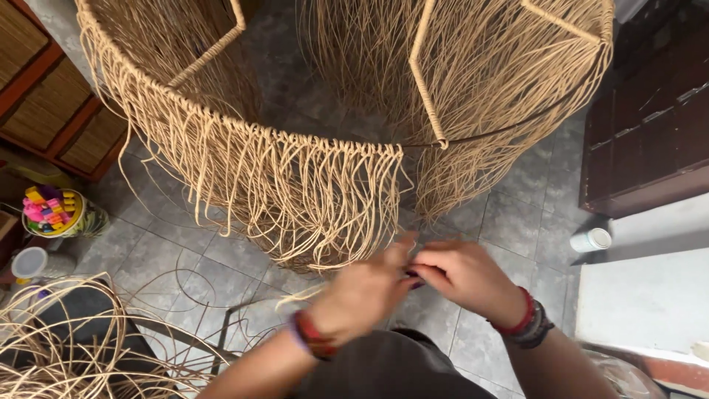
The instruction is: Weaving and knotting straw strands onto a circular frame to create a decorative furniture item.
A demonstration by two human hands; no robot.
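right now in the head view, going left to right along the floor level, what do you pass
tub of colourful pegs → white lidded container → loose rattan strands → left hand → right hand → white bottle lying on its side

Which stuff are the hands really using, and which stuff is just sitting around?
In use:
left hand
right hand
round frame
hanging tan strands

Just lying about:
loose strands by the chair
tub of colourful pegs
white bottle
white-lidded jar
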